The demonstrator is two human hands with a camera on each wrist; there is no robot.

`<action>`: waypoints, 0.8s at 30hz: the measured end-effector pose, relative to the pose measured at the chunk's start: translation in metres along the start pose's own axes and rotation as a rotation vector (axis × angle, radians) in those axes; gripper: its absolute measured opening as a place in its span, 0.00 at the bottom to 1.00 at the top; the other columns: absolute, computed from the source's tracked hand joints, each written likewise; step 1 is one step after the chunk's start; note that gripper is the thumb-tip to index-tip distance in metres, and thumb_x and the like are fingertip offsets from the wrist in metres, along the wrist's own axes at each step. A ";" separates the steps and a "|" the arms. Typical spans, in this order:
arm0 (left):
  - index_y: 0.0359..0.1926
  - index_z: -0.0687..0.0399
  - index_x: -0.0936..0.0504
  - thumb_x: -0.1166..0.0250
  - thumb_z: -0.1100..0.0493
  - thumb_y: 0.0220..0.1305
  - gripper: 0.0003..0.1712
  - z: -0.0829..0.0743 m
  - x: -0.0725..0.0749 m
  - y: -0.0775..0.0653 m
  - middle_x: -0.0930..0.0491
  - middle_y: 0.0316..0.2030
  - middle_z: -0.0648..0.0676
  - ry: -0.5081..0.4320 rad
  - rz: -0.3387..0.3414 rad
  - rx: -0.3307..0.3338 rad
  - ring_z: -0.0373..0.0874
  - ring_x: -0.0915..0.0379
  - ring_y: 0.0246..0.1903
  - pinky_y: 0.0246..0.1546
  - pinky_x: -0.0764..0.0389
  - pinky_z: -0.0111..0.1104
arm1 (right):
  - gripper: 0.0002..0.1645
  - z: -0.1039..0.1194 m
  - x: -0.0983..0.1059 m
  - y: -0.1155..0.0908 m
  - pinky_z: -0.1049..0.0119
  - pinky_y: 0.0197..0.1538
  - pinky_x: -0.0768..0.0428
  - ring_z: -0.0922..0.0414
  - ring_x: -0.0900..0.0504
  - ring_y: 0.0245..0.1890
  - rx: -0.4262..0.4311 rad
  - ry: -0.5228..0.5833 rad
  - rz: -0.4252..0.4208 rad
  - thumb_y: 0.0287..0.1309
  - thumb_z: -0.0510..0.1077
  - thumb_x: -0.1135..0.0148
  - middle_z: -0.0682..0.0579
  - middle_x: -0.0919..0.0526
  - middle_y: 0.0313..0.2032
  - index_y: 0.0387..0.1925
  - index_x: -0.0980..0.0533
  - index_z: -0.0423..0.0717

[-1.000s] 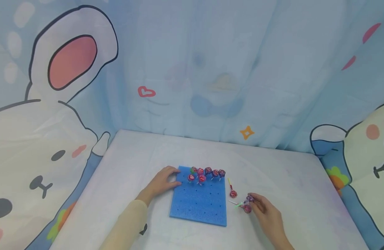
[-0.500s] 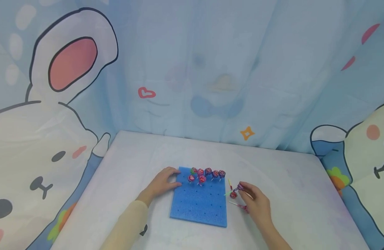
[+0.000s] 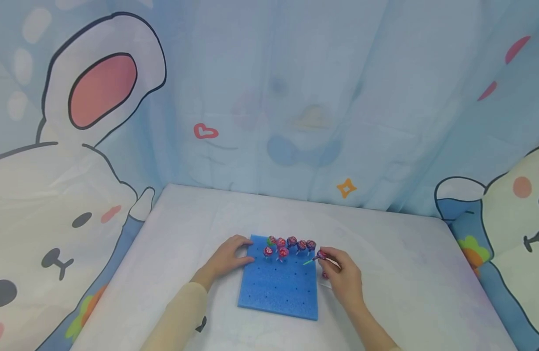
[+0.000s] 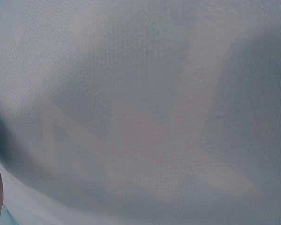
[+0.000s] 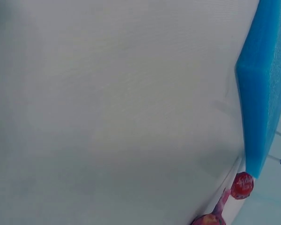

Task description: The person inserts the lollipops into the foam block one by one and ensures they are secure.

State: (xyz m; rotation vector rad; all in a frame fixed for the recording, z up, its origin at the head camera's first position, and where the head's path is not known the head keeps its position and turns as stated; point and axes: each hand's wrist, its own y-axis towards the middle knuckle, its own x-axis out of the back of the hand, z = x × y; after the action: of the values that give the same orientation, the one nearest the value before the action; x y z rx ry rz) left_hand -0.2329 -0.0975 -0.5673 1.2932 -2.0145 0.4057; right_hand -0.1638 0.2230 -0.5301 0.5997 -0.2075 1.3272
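Observation:
A blue foam board (image 3: pixel 278 287) with small holes lies on the table. Several wrapped lollipops (image 3: pixel 283 252) stand in its far part, heads up. At its left edge rests my left hand (image 3: pixel 225 257), thumb and fingers spread apart against the board. My right hand (image 3: pixel 346 278) pinches a dark purple lollipop (image 3: pixel 321 255) by its head; its green stick slants down to the left over the board's right side. Two loose lollipops lie beside the board, a red one (image 5: pixel 242 185) and another (image 5: pixel 210 219), seen in the right wrist view; my right hand partly hides them in the head view.
A white cloth covers the table (image 3: pixel 409 273). Behind it hangs a light blue curtain (image 3: pixel 234 161) printed with cartoon animals. The left wrist view shows mostly pale cloth (image 4: pixel 145 122).
My right hand has carried the purple lollipop left and away from me, from beside the loose lollipops to the board's right edge. My left hand has stayed in place.

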 end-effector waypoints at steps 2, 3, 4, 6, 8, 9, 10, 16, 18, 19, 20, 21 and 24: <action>0.61 0.54 0.25 0.32 0.49 0.63 0.28 0.000 0.000 0.000 0.25 0.58 0.53 0.003 0.004 0.005 0.50 0.33 0.63 0.66 0.33 0.45 | 0.19 0.001 -0.004 0.001 0.81 0.43 0.20 0.50 0.17 0.50 0.022 -0.001 0.000 0.57 0.29 0.34 0.48 0.20 0.49 0.50 0.21 0.43; 0.61 0.54 0.25 0.32 0.49 0.63 0.28 0.000 0.000 0.000 0.25 0.58 0.54 0.005 0.004 0.006 0.50 0.33 0.63 0.66 0.33 0.45 | 0.19 0.002 -0.007 0.002 0.81 0.44 0.21 0.50 0.17 0.50 0.037 -0.006 -0.002 0.56 0.28 0.34 0.48 0.20 0.48 0.50 0.21 0.43; 0.61 0.54 0.25 0.32 0.49 0.63 0.28 0.000 0.000 0.000 0.25 0.58 0.54 0.006 0.005 0.007 0.51 0.33 0.63 0.66 0.33 0.45 | 0.19 0.003 -0.009 0.002 0.81 0.45 0.21 0.51 0.17 0.50 0.048 -0.009 -0.004 0.56 0.28 0.34 0.48 0.20 0.48 0.49 0.21 0.42; 0.61 0.54 0.25 0.32 0.49 0.63 0.28 0.000 0.000 0.000 0.25 0.58 0.54 0.013 0.005 0.009 0.50 0.33 0.63 0.66 0.33 0.45 | 0.19 0.004 -0.012 0.003 0.80 0.48 0.22 0.52 0.18 0.51 0.072 -0.011 -0.003 0.56 0.28 0.34 0.48 0.20 0.48 0.49 0.21 0.42; 0.61 0.55 0.25 0.32 0.49 0.63 0.28 0.001 -0.001 0.000 0.25 0.58 0.54 0.016 0.001 0.005 0.51 0.33 0.63 0.66 0.33 0.45 | 0.19 0.006 -0.016 0.003 0.80 0.50 0.23 0.52 0.19 0.51 0.088 -0.011 0.002 0.56 0.28 0.34 0.48 0.20 0.48 0.49 0.21 0.41; 0.61 0.55 0.25 0.32 0.49 0.63 0.28 0.001 -0.001 0.000 0.25 0.58 0.54 0.019 -0.002 0.004 0.51 0.33 0.63 0.66 0.33 0.45 | 0.19 0.006 -0.017 0.004 0.79 0.50 0.23 0.53 0.19 0.51 0.091 -0.014 0.005 0.56 0.28 0.34 0.49 0.20 0.48 0.49 0.21 0.41; 0.61 0.55 0.25 0.32 0.48 0.63 0.28 0.001 -0.001 0.000 0.25 0.58 0.54 0.019 -0.002 0.006 0.50 0.33 0.63 0.66 0.33 0.45 | 0.19 0.006 -0.019 0.004 0.79 0.50 0.23 0.53 0.19 0.51 0.092 -0.014 0.009 0.56 0.28 0.34 0.49 0.20 0.48 0.49 0.21 0.42; 0.61 0.54 0.25 0.32 0.48 0.63 0.28 0.000 0.001 0.000 0.25 0.58 0.54 0.012 -0.003 0.008 0.50 0.33 0.63 0.66 0.34 0.45 | 0.20 0.004 -0.027 0.006 0.71 0.51 0.20 0.53 0.19 0.51 0.114 -0.037 0.018 0.55 0.28 0.33 0.49 0.20 0.49 0.49 0.20 0.42; 0.61 0.54 0.25 0.32 0.48 0.63 0.28 -0.001 0.001 0.000 0.25 0.58 0.53 0.011 -0.003 0.008 0.50 0.33 0.63 0.66 0.34 0.45 | 0.20 0.003 -0.028 0.007 0.67 0.51 0.19 0.52 0.19 0.51 0.136 -0.038 0.014 0.54 0.27 0.33 0.49 0.19 0.48 0.48 0.20 0.42; 0.61 0.54 0.24 0.32 0.48 0.63 0.28 -0.001 0.001 -0.001 0.25 0.58 0.54 0.009 -0.004 0.008 0.50 0.33 0.63 0.66 0.33 0.45 | 0.20 0.003 -0.029 0.007 0.66 0.50 0.19 0.52 0.19 0.51 0.147 -0.033 0.013 0.53 0.26 0.33 0.48 0.19 0.48 0.48 0.20 0.41; 0.61 0.54 0.25 0.32 0.48 0.63 0.29 0.000 0.000 0.000 0.25 0.58 0.54 0.008 -0.002 0.009 0.50 0.33 0.63 0.66 0.34 0.45 | 0.20 0.002 -0.030 0.008 0.65 0.50 0.19 0.51 0.19 0.50 0.159 -0.032 0.011 0.52 0.26 0.33 0.47 0.19 0.48 0.47 0.20 0.41; 0.61 0.53 0.25 0.32 0.48 0.63 0.29 0.000 0.000 0.000 0.25 0.58 0.54 0.006 0.000 0.010 0.50 0.33 0.63 0.66 0.34 0.45 | 0.20 0.002 -0.031 0.008 0.64 0.50 0.18 0.50 0.19 0.50 0.169 -0.037 0.011 0.52 0.26 0.32 0.47 0.19 0.47 0.47 0.20 0.41; 0.61 0.52 0.25 0.32 0.47 0.63 0.29 0.001 -0.001 0.000 0.25 0.59 0.53 0.011 0.006 0.013 0.50 0.34 0.64 0.66 0.34 0.45 | 0.20 -0.001 -0.033 0.008 0.63 0.49 0.18 0.50 0.19 0.50 0.188 -0.066 0.011 0.51 0.26 0.32 0.48 0.19 0.47 0.47 0.20 0.41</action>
State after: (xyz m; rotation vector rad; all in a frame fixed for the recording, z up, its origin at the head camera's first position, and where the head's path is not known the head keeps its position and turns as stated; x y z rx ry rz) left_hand -0.2333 -0.0977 -0.5686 1.2905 -2.0103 0.4284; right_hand -0.1794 0.1961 -0.5440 0.8022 -0.1406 1.3481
